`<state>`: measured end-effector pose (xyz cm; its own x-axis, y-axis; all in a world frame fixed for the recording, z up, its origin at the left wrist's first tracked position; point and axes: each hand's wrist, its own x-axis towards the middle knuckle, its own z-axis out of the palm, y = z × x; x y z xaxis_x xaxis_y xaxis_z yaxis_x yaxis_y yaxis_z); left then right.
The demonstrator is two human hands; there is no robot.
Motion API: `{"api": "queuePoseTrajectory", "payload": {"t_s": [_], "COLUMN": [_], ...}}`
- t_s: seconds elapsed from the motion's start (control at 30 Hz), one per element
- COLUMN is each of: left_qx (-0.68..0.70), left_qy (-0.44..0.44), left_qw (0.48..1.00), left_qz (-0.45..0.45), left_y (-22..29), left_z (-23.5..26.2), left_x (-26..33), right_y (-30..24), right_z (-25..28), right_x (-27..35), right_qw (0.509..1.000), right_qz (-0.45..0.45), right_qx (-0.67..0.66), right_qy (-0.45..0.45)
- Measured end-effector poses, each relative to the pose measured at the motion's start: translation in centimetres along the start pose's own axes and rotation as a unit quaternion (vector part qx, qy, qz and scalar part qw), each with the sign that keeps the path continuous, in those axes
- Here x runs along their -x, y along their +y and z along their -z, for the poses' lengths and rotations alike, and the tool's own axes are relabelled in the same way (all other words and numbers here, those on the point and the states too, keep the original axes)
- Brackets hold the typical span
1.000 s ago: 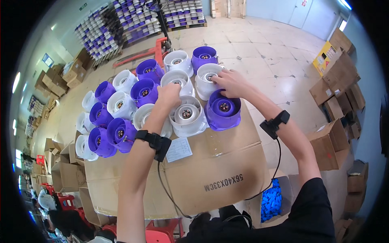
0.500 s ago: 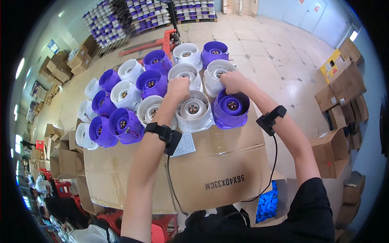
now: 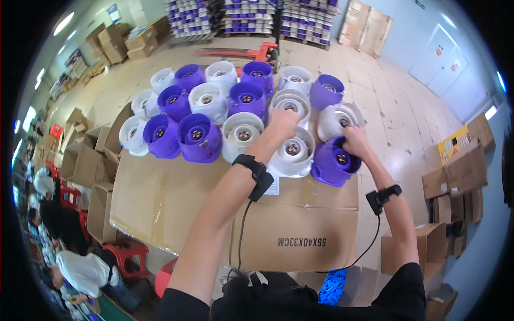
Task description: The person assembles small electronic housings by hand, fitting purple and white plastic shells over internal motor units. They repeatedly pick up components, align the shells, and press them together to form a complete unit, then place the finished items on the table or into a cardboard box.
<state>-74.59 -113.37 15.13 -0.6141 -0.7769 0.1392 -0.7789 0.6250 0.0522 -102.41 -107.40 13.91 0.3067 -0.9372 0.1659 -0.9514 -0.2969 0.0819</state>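
Note:
Several round, cup-shaped fan housings, white and purple, stand open side up in rows on a brown cardboard sheet. Each has a ringed centre with a dark and coppery hub. My left hand [image 3: 284,124] is closed over the near rim of a white housing [image 3: 278,98], its fingertips by the hub. Over another white housing [image 3: 331,116], my right hand [image 3: 355,141] is closed too, with its fingers down near that hub. What the fingers hold is hidden. Below my hands stand a white housing [image 3: 294,167] and a purple housing [image 3: 321,170]. Both wrists wear black straps with cables.
The cardboard sheet [image 3: 176,187] stretches toward me. A red pallet jack [image 3: 235,52] and stacked housings [image 3: 305,27] stand behind. Cartons [image 3: 447,171] line the right, with an open box of blue pieces [image 3: 333,286] near me. At left are open cartons [image 3: 96,160] and seated people.
The view has turned, so the housings and my arms appear farther right. My hands stay at the same two white housings, and the right one's fingers now show nearer its hub.

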Motion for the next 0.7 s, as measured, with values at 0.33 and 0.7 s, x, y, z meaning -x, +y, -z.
{"api": "queuePoseTrajectory", "payload": {"t_s": [0.33,0.7], "left_qx": [0.205,0.197], "left_qy": [0.214,0.327], "left_qw": [0.955,0.895], "left_qz": [0.022,0.229], "left_y": [0.4,-1.8], "left_z": [6.5,20.2], "left_x": [7.6,55.4], "right_y": [2.7,-23.5], "right_z": [8.6,15.1], "right_x": [4.3,-0.2], "right_qw": [0.994,0.910], "right_qz": [0.078,0.366], "right_qx": [-0.001,-0.145], "right_qy": [0.078,0.129]}}
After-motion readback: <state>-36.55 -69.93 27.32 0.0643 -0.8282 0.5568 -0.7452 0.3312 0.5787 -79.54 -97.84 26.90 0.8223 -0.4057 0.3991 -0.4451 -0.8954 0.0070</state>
